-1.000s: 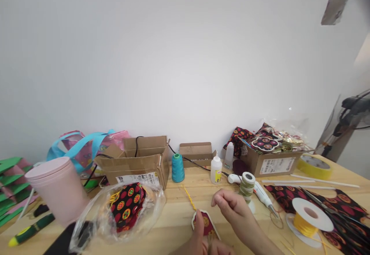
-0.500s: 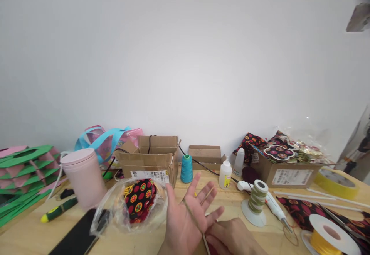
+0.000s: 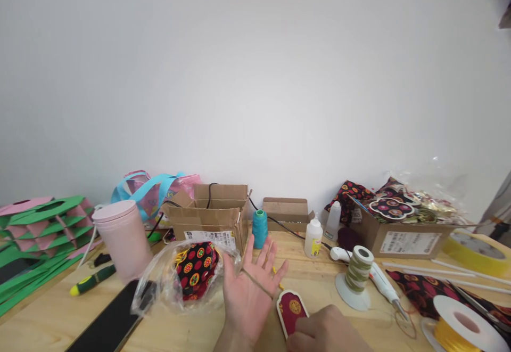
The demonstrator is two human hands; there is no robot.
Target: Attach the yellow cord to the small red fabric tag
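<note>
The wooden counter (image 3: 311, 293) runs the full width below a white wall. At its left edge lies a stack of green and pink paper bags (image 3: 35, 229), then a pink cup (image 3: 122, 237) and an open cardboard box (image 3: 211, 216). A clear plastic bag (image 3: 187, 277) of patterned fabric sits just left of the left hand (image 3: 249, 293).

That hand is raised palm-up, its fingers (image 3: 259, 253) spread wide, and a thin olive thread (image 3: 255, 283) crosses the palm from the thumb side toward the little finger. The right hand (image 3: 327, 333) rests low at the frame's bottom edge; its fingers are hidden, so I cannot tell their state. It touches a small red tag (image 3: 291, 309) with a gold emblem, lying flat on the counter just right of the left palm, between the two hands. An olive thread spool (image 3: 359, 272) stands upright near the right.
</note>
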